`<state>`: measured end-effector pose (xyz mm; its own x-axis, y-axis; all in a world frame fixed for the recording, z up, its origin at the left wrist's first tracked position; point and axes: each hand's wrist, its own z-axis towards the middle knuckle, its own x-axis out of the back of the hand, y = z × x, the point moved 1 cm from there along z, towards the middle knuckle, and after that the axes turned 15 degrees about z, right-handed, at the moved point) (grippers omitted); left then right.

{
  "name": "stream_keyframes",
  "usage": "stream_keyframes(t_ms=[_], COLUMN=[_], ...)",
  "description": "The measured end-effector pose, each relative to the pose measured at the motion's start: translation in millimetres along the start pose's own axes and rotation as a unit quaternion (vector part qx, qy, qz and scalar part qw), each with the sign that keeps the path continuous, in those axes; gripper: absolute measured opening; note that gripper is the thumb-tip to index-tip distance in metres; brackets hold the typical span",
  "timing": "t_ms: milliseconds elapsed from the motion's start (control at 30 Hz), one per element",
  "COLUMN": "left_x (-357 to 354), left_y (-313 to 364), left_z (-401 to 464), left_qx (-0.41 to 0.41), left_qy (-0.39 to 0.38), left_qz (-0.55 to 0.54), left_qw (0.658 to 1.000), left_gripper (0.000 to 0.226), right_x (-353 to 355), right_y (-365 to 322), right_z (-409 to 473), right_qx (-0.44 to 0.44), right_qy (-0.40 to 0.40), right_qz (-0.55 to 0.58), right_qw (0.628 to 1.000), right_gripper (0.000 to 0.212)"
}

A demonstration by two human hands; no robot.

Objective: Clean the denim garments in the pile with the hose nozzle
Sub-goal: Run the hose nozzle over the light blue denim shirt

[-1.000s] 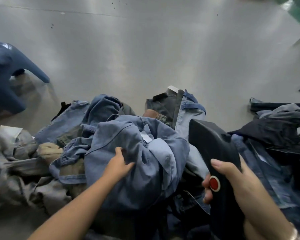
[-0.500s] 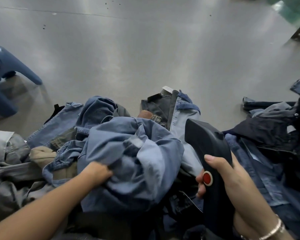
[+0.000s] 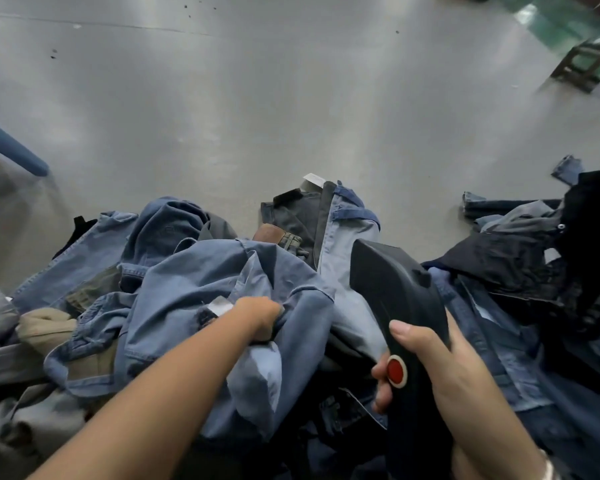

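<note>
Step in hand, as I read it: picking the next garment out of the pile [image 3: 125, 271] & setting it up for the nozzle [image 3: 395, 299]; no cleaning pass on it yet. Next move prob. needs the L hand [image 3: 260, 318] to lift or spread the blue shirt [image 3: 194, 306] so a flat face shows, then the R hand [image 3: 440, 372] swings the nozzle head over & onto it.

L hand: fingers curled tight into a bunched fold of the shirt, near a white tag [image 3: 220, 304].

R hand: wrapped round the nozzle handle, thumb up along its top, just above the red button [image 3: 396, 370]; can't tell if it's pressed. Nozzle head points away from the body, just right of the L hand, above light denim. Darker denim [image 3: 520, 258] lies right of the R hand.
</note>
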<state>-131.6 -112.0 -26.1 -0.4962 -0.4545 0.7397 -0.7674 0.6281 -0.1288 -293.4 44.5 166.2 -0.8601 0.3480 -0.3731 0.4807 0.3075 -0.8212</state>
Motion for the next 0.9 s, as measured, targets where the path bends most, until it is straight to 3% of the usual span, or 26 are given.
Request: stream_keyframes(t_ms=[67, 100, 167, 233, 267, 300, 333, 400, 467, 500, 533, 600, 633, 667, 700, 800, 900], left_x=[27.6, 50.4, 99.6, 132.5, 135.5, 129.7, 111.9, 50.9, -20.4, -51.4, -70.0, -85.9, -89.2, -90.7, -89.1, -78.6, -69.4], left_y=[-10.6, -22.0, -48.6, -68.5, -71.2, -69.3, -62.4, -40.5, -21.1, -16.9, -16.3, -32.3, -42.3, -49.5, -54.5, -47.9, -29.9], left_z=[-13.5, -24.5, -58.6, -102.0, -119.6, -132.9, -139.9, -137.9, -123.9, -117.8, -114.3, -103.6, -96.6, -90.0, -82.5, -55.8, -34.0], left_qx=[0.049, 0.085, 0.132, 0.118, 0.095, 0.07, 0.039, -0.018, -0.092, -0.104, -0.074, 0.09, 0.176, 0.22, 0.224, 0.157, 0.176], left_qy=[0.143, 0.237, 0.43, 0.601, 0.648, 0.663, 0.651, 0.532, 0.297, 0.183, 0.11, 0.171, 0.22, 0.242, 0.238, 0.162, 0.065], left_qz=[-0.084, -0.14, -0.196, -0.138, -0.085, -0.033, 0.009, 0.043, 0.056, -0.001, -0.114, -0.329, -0.372, -0.375, -0.365, -0.303, -0.399], left_qw=[0.985, 0.958, 0.871, 0.779, 0.751, 0.744, 0.758, 0.846, 0.949, 0.978, 0.985, 0.924, 0.884, 0.867, 0.872, 0.926, 0.897], left_gripper=[0.029, 0.034, 0.036, 0.03, 0.027, 0.023, 0.019, 0.015, 0.034, 0.038, 0.035, 0.027, 0.028, 0.029, 0.027, 0.025, 0.042], right_x=[3.5, 5.5, 9.0, 12.4, 13.7, 13.8, 14.2, 13.3, 12.7, 12.0, 11.4, 11.7, 11.3, 10.1, 8.6, 3.4, -0.2], right_y=[-3.1, -5.3, -10.3, -15.2, -17.4, -19.6, -21.2, -22.3, -18.1, -15.8, -13.9, -10.3, -9.1, -8.6, -7.9, -7.1, -5.6], right_z=[-0.8, -2.4, -6.8, -10.3, -11.4, -13.0, -14.1, -16.3, -17.3, -17.7, -17.6, -16.8, -16.3, -16.3, -15.6, -14.4, -13.2], right_qx=[0.011, 0.019, 0.04, 0.047, 0.05, 0.056, 0.06, 0.062, 0.045, 0.035, 0.026, 0.02, 0.021, 0.021, 0.022, 0.024, 0.028], right_qy=[0.005, 0.01, 0.021, 0.03, 0.033, 0.038, 0.04, 0.041, 0.039, 0.038, 0.036, 0.034, 0.034, 0.032, 0.03, 0.02, 0.009], right_qz=[0.002, 0.008, 0.025, 0.049, 0.059, 0.068, 0.073, 0.077, 0.073, 0.069, 0.064, 0.049, 0.04, 0.034, 0.032, 0.023, 0.013], right_qw=[1.0, 1.0, 0.999, 0.997, 0.996, 0.995, 0.995, 0.994, 0.996, 0.996, 0.997, 0.998, 0.998, 0.999, 0.999, 0.999, 0.999], right_gripper=[0.038, 0.046, 0.058, 0.066, 0.066, 0.064, 0.06, 0.054, 0.054, 0.055, 0.058, 0.064, 0.065, 0.064, 0.06, 0.039, 0.033])
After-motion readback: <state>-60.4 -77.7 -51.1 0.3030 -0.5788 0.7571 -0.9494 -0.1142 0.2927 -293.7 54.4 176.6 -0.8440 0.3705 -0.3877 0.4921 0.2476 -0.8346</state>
